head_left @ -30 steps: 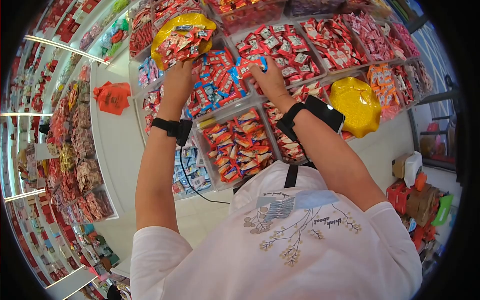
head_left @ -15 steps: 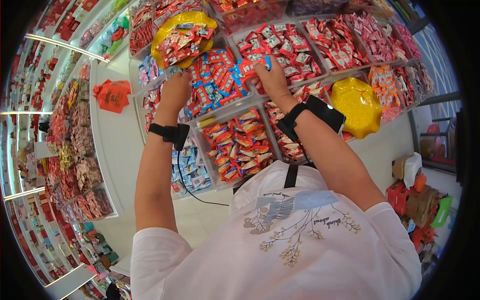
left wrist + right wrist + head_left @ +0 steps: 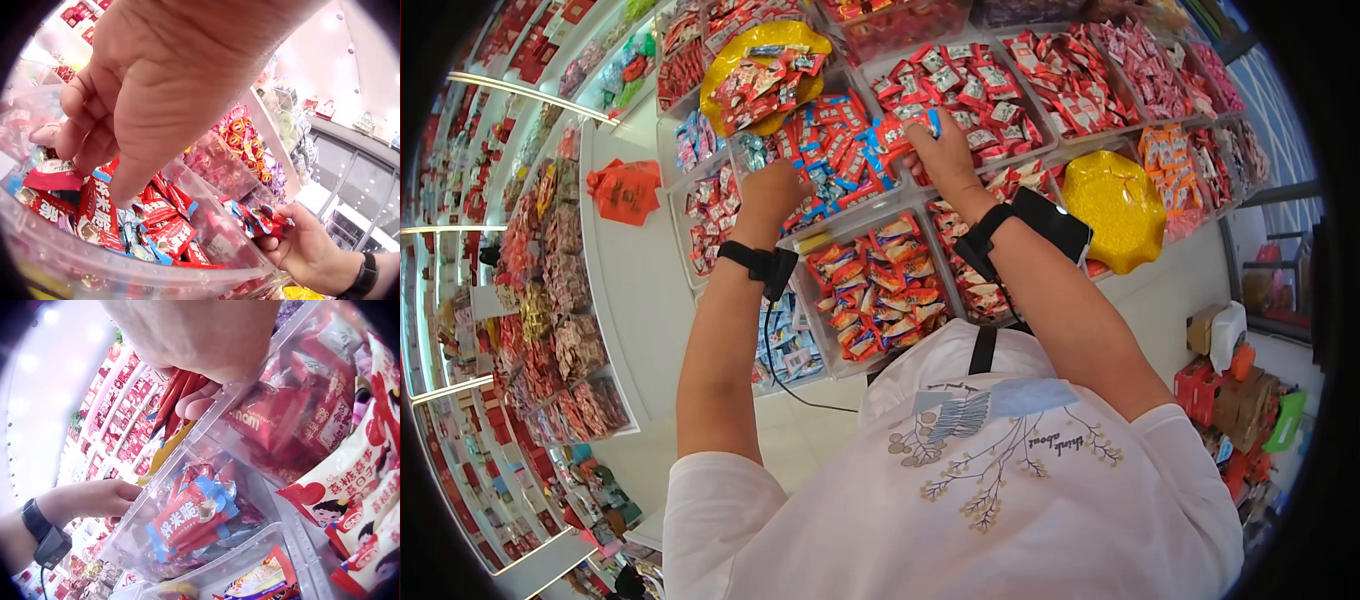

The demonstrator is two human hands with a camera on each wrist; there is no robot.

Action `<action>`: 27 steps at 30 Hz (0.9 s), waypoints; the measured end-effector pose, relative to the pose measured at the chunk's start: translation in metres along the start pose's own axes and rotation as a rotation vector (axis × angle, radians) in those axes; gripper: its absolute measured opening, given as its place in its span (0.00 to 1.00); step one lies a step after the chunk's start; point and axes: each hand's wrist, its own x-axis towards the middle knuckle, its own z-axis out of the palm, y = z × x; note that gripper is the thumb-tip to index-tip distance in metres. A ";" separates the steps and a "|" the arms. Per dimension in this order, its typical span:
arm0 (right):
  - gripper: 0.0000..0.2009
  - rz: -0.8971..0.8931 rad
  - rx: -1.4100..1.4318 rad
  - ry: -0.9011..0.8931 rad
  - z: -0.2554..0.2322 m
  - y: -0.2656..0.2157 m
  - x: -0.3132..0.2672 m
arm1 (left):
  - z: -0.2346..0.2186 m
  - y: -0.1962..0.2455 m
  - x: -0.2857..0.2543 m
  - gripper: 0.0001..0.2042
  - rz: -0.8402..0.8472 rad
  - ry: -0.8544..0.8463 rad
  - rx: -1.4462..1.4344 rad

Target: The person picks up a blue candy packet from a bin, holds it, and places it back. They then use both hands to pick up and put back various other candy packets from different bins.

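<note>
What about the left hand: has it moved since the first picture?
Yes: the left hand has moved away from the candy-filled yellow dish, back towards the person's body.

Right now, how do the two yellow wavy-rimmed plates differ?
The far-left plate holds a heap of mostly red candy packets; the right-hand plate shows its bare, glittery surface. The far-left plate is beyond the left hand; the right-hand plate is beside the right forearm. Both are yellow.
</note>
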 end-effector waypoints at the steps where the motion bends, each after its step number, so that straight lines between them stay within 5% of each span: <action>1: 0.18 0.004 -0.010 -0.020 -0.001 -0.003 -0.002 | 0.002 0.001 0.002 0.25 0.010 -0.015 0.029; 13: 0.18 0.015 -0.040 -0.016 -0.001 -0.001 -0.002 | 0.008 0.019 -0.002 0.32 -0.061 0.003 0.015; 21: 0.16 -0.025 -0.017 0.021 0.002 0.006 0.001 | 0.003 -0.013 0.010 0.27 0.014 0.008 -0.162; 27: 0.16 0.034 -0.050 -0.037 -0.002 -0.007 -0.003 | 0.000 0.004 0.006 0.26 -0.003 -0.048 -0.077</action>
